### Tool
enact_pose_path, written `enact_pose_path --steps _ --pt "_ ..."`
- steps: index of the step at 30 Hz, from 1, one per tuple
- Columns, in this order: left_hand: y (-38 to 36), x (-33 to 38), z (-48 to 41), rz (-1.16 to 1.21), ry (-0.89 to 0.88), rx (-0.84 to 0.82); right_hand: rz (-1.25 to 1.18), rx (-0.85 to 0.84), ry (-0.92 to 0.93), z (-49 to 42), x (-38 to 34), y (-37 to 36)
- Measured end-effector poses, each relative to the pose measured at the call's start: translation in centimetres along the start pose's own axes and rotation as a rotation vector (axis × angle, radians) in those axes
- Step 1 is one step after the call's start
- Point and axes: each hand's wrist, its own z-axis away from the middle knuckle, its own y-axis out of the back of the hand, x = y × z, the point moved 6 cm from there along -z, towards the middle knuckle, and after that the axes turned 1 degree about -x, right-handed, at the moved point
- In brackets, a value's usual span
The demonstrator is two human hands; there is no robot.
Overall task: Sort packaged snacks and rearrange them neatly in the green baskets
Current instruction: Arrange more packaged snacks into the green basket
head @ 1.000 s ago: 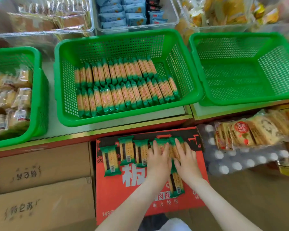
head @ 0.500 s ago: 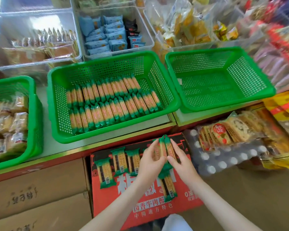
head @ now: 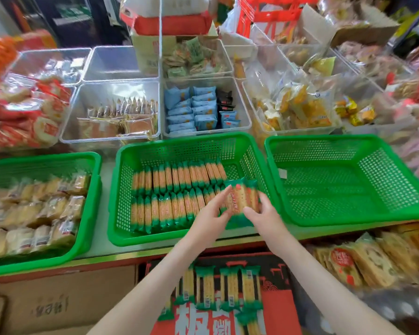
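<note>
left basket [head: 92,163]: green, holds pale wrapped cakes; not part of this step.
middle basket [head: 121,180]: green, with two rows of green-ended cracker packets [head: 174,189] standing on edge and a bare strip of floor at its right end.
left hand [head: 209,220]: fingers and thumb curled against the bundle's left side, pinching it.
bundle [head: 242,197]: a few of the same packets pressed together, held at the right end of the near row, inside the middle basket's rim; whether it touches the floor i cannot tell.
right hand [head: 261,213]: fingers bent round the bundle's right side, squeezing toward the other hand.
right basket [head: 348,141]: green, no snacks in it.
loose packets [head: 218,288]: several lie on the red carton [head: 281,308] below the shelf.
doing it well: keep both sides squeezed so the packets stay squared, turn them on edge to match the row, seat them against the last packet, then let go.
change: half a second ago both hands were low over the carton gathering this bundle; now they are up in the middle basket, and the view has tilted upward.
</note>
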Motion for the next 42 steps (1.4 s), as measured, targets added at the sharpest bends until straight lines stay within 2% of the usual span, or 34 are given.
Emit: enact_pose_path --steps 3,6,9,12,15,20,27,32,34,36,39,42 --pt "2.2 -1.8 -3.7 -0.355 0.112 0.081 0.019 0.087 -0.024 -4.9 -1.8 0.7" --pt "4.3 -4.5 -7.7 -0.707 0.230 0.127 0.191 0.157 0.000 -10.5 -3.2 1.0" --pt "4.8 -6.6 -11.1 -0.857 0.245 0.126 0.426 0.149 0.045 -15.6 -3.3 0.0" --pt "4.1 -8.5 -12.8 -0.954 0.255 0.090 0.618 0.010 -0.005 -18.6 -0.7 -2.3" --pt "3.4 -9.9 -13.4 -0.979 0.254 0.059 0.770 -0.137 -0.032 -19.3 1.8 -4.4" --pt "3.4 -10.4 -13.5 -0.985 0.219 0.111 0.967 -0.115 0.106 -19.6 1.9 -4.3" --pt "3.3 -10.7 -13.6 -1.000 0.214 0.110 0.876 -0.308 0.009 -19.3 2.2 -4.5" --pt "3.7 -10.1 -13.4 -0.963 0.251 0.052 0.947 -0.252 0.113 -14.5 1.4 -4.1" --pt "3.9 -9.0 -12.1 -0.874 0.259 0.123 0.864 -0.190 0.221 -10.9 1.0 -3.9" --pt "3.8 -7.2 -9.2 -0.768 0.153 0.273 0.790 -0.080 0.375 -6.4 0.7 -3.1" --pt "2.6 -4.7 -1.8 -0.642 -0.229 0.512 0.765 0.062 0.572 0.3 2.2 -1.8" --pt "0.3 -5.6 5.9 -0.638 -0.431 0.582 0.821 0.051 0.587 5.4 6.2 -1.5"
